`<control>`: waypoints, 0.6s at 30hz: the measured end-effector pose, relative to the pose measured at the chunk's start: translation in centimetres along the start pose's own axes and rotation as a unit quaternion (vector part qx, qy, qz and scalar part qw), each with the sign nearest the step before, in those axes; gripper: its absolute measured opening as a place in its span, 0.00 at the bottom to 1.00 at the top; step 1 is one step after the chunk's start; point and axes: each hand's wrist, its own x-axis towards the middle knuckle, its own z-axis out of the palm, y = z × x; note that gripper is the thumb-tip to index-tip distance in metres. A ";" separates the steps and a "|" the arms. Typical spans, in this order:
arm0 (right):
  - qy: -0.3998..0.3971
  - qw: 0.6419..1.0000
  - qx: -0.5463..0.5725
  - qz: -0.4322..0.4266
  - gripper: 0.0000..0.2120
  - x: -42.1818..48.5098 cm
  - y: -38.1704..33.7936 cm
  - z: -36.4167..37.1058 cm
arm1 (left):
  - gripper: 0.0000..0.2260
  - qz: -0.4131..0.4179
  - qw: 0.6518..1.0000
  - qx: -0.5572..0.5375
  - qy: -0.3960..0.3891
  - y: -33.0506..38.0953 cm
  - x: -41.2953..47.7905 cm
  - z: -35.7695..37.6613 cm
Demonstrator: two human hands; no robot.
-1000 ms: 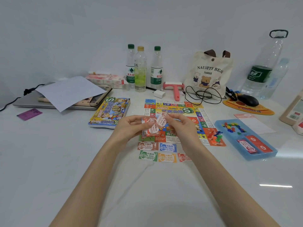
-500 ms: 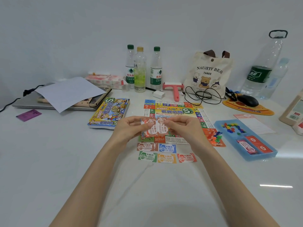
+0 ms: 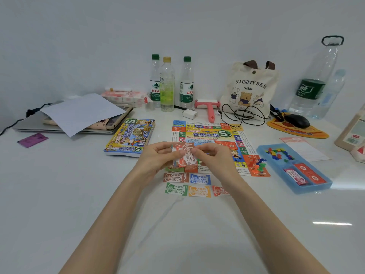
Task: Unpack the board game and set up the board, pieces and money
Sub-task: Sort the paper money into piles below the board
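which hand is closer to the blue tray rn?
Right. The right hand is over the board, left of the blue tray; the left hand is farther left, nearer the game box. Both pinch the bills.

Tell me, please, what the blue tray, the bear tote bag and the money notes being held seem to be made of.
Blue tray: likely thin moulded plastic, glossy; its rim shines and looks slightly translucent.
Tote bag: cream woven cloth, probably canvas, matt, slouching softly.
Notes: thin printed paper, matt; they curl where held.
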 end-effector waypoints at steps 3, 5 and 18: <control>-0.002 0.998 0.049 0.027 0.03 0.2 -0.1 -0.1 | 0.20 -0.007 1.000 -0.007 0.010 0.0 0.1 -0.1; 0.001 0.998 0.057 0.035 0.03 0.3 -0.2 -0.4 | 0.16 -0.003 1.000 -0.010 0.029 0.1 0.1 -0.4; -0.210 0.955 -0.203 -0.046 0.06 1.1 -1.3 1.3 | 0.11 0.056 0.988 -0.076 0.124 0.4 0.7 -3.0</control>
